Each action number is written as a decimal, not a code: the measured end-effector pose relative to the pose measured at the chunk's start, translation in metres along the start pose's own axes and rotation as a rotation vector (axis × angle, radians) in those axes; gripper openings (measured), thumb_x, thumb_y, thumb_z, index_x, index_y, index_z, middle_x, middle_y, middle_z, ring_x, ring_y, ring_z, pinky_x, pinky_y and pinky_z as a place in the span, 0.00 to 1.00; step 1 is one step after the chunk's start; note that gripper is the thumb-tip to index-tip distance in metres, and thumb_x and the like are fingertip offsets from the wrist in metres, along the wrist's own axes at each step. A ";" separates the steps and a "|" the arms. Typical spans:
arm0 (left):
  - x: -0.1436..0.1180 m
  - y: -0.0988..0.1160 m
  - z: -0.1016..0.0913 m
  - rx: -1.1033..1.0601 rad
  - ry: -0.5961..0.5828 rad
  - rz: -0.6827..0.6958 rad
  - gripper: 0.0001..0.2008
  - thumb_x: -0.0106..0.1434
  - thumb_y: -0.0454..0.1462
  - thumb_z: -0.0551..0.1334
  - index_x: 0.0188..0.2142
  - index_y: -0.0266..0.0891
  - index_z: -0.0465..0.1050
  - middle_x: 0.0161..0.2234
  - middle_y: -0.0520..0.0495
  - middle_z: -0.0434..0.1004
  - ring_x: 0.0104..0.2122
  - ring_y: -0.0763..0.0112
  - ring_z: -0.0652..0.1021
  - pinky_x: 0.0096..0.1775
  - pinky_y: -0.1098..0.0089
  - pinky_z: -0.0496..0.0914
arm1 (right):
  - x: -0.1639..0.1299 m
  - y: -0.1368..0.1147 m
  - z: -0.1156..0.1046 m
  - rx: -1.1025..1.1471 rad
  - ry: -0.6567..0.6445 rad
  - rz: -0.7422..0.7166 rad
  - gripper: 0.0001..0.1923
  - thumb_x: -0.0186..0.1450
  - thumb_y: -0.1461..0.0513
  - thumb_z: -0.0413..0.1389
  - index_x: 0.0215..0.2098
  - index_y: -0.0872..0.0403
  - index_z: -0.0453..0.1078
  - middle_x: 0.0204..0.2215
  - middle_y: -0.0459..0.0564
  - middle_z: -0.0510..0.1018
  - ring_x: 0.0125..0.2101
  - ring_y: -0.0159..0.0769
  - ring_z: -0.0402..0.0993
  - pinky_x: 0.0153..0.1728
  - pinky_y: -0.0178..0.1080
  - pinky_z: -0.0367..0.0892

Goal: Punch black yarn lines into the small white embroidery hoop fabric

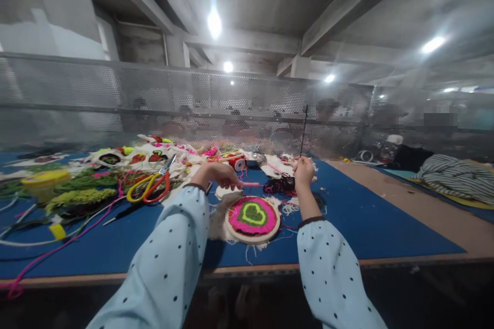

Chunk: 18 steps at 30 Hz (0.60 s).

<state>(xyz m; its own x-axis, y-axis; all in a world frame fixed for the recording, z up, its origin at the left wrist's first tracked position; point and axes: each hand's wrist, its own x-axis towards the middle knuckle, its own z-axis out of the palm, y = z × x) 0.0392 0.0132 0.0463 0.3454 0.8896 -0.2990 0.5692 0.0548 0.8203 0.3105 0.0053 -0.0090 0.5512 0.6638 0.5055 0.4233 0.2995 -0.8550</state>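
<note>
My left hand [222, 175] is closed around a slim pink-handled tool [250, 184] that looks like a punch needle, its thin tip pointing right. My right hand [304, 170] is raised to the right, fingers pinched on a thin dark strand [304, 131] that stands up above them. Whether this is yarn or wire I cannot tell. Between the hands lies a tangle of black yarn [280, 185]. Nearer to me, an embroidery hoop [252, 239] rests on the blue mat, its cloth worked with a green heart on pink.
Scissors [148, 187] with yellow and orange handles, green yarn [83, 200] and a yellow tub [46, 185] lie to the left. White cloth pieces [135, 159] are piled behind. A perforated metal screen [247, 97] borders the far side. Striped fabric [459, 175] lies far right.
</note>
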 end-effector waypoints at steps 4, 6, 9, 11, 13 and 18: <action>-0.009 -0.053 -0.015 -0.465 -0.131 0.185 0.06 0.55 0.37 0.61 0.25 0.36 0.72 0.23 0.44 0.75 0.20 0.73 0.72 0.26 0.72 0.69 | -0.013 -0.011 0.009 -0.040 -0.001 -0.014 0.17 0.62 0.59 0.40 0.36 0.56 0.69 0.15 0.44 0.66 0.19 0.33 0.64 0.23 0.31 0.59; -0.003 -0.066 -0.010 -0.657 -0.002 0.263 0.10 0.59 0.38 0.58 0.23 0.36 0.70 0.27 0.42 0.77 0.24 0.73 0.74 0.29 0.73 0.70 | -0.025 -0.016 0.017 -0.121 -0.100 -0.069 0.16 0.62 0.60 0.41 0.36 0.55 0.69 0.16 0.46 0.69 0.20 0.34 0.65 0.24 0.32 0.59; 0.009 -0.068 -0.005 -0.873 0.209 0.349 0.11 0.61 0.38 0.56 0.24 0.35 0.68 0.35 0.40 0.77 0.34 0.70 0.76 0.35 0.73 0.71 | -0.045 -0.019 0.029 -0.318 -0.299 -0.257 0.14 0.62 0.61 0.43 0.34 0.52 0.71 0.25 0.48 0.75 0.26 0.35 0.69 0.28 0.32 0.59; 0.014 -0.065 -0.005 -1.009 0.323 0.423 0.13 0.63 0.39 0.52 0.25 0.36 0.67 0.40 0.40 0.76 0.40 0.70 0.76 0.38 0.73 0.71 | -0.056 -0.020 0.037 -0.422 -0.430 -0.356 0.12 0.62 0.62 0.45 0.33 0.50 0.71 0.30 0.46 0.77 0.31 0.35 0.71 0.31 0.32 0.59; 0.014 -0.064 -0.006 -1.122 0.382 0.477 0.15 0.65 0.40 0.49 0.27 0.37 0.66 0.44 0.42 0.74 0.43 0.72 0.74 0.40 0.74 0.70 | -0.063 -0.019 0.042 -0.482 -0.513 -0.382 0.12 0.62 0.63 0.46 0.33 0.50 0.72 0.31 0.46 0.78 0.33 0.35 0.71 0.33 0.32 0.58; 0.008 -0.065 -0.005 -1.146 0.461 0.507 0.14 0.66 0.42 0.47 0.32 0.37 0.66 0.46 0.41 0.73 0.45 0.72 0.74 0.43 0.73 0.69 | -0.067 -0.017 0.043 -0.566 -0.555 -0.373 0.12 0.61 0.64 0.47 0.33 0.49 0.72 0.31 0.45 0.78 0.32 0.34 0.71 0.30 0.32 0.57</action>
<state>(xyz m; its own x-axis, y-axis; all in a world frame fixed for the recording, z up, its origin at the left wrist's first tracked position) 0.0010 0.0189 -0.0074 -0.0804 0.9834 0.1629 -0.5687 -0.1795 0.8027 0.2355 -0.0150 -0.0332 -0.0614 0.8723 0.4850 0.8808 0.2760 -0.3848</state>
